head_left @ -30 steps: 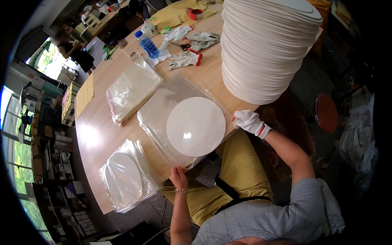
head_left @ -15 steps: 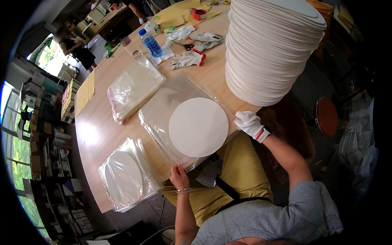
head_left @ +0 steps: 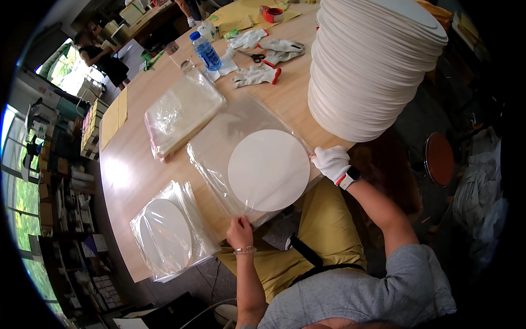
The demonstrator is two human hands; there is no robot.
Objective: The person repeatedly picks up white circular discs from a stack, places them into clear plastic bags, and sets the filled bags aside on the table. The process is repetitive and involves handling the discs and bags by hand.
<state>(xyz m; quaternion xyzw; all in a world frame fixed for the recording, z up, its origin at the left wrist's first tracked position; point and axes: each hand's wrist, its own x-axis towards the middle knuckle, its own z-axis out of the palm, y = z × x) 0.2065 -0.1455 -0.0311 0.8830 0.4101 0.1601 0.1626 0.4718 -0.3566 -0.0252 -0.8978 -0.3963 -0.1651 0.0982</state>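
Note:
A white round disc [head_left: 268,170] lies on a clear plastic bag [head_left: 213,137] at the near edge of the table; whether it is wholly inside the bag is hard to tell. My bare left hand [head_left: 240,233] pinches the bag's near edge, below the disc. On the other side, my right hand [head_left: 331,163], in a white knit glove, is closed on the bag's right edge, close beside the disc; its fingertips are partly hidden. To the left rests a pile of bagged discs [head_left: 165,236]. Further back lies a stack of clear bags [head_left: 189,112].
A tall, leaning stack of white discs [head_left: 367,77] stands on the right. Further back are a water bottle [head_left: 205,52], work gloves [head_left: 256,75], scissors [head_left: 255,56] and a red tape dispenser [head_left: 271,14]. A red stool [head_left: 440,158] is at the right; a person [head_left: 104,57] stands far left.
My left hand has moved slightly up toward the disc along the bag's near edge. The right hand has turned a little at the wrist, still at the bag's right edge.

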